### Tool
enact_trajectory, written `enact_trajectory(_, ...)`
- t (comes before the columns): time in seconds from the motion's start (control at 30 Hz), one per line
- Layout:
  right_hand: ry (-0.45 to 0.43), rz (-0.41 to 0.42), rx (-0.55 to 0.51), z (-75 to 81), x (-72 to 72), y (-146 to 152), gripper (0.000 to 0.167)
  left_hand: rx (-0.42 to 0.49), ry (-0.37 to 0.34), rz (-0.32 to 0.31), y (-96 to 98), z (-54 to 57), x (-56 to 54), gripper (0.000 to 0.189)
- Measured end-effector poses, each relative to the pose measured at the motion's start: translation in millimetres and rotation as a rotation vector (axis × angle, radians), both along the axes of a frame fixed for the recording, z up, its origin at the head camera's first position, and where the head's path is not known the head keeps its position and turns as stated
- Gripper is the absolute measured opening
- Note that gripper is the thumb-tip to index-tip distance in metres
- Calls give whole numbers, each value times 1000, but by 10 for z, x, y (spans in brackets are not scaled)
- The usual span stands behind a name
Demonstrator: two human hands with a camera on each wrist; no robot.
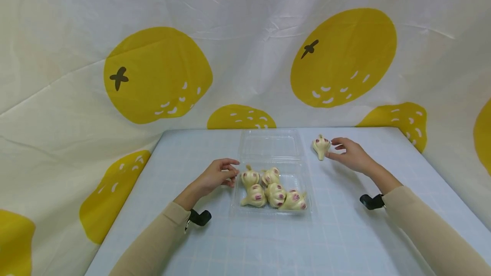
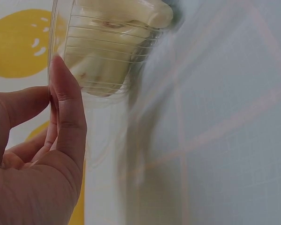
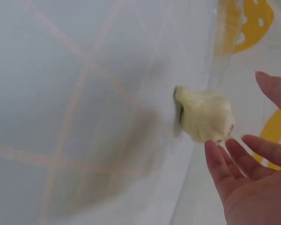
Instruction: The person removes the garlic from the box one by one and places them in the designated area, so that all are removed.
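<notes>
We see the lone garlic bulb (image 1: 321,146) on the surface (image 1: 337,242), just left of the nearer right grip (image 1: 353,155), its fingers loosely spread; the bulb's stem points toward us; the left grip (image 1: 215,177) pinches the clear clamshell (image 1: 268,213)

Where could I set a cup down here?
Bare table: in front of the clear box, between the sleeves, or far left, beyond the left hand. Crowded: the box's near half, with five garlic bulbs, and around the right hand and loose bulb.

Both sleeves (image 1: 433,225) cut off; left-wrist view crops container (image 2: 61,23).
</notes>
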State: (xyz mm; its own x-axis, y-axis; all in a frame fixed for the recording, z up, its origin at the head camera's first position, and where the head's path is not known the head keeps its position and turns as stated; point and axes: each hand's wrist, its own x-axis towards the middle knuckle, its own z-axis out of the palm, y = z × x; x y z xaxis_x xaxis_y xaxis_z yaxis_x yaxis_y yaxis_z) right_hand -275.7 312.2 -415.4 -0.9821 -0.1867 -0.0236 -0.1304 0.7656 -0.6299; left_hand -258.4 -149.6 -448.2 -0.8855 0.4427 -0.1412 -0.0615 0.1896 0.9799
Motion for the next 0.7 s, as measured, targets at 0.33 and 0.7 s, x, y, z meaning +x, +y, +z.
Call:
enact_trajectory(0.33, 40, 74, -39, 81, 163, -166, 68, -3, -3, -2, -3, -16, -5, 47)
enact_trajectory(0.7, 98, 216, -137, 122, 395, -494, 57, -3, -3, -1, -2, -1, 1, 47)
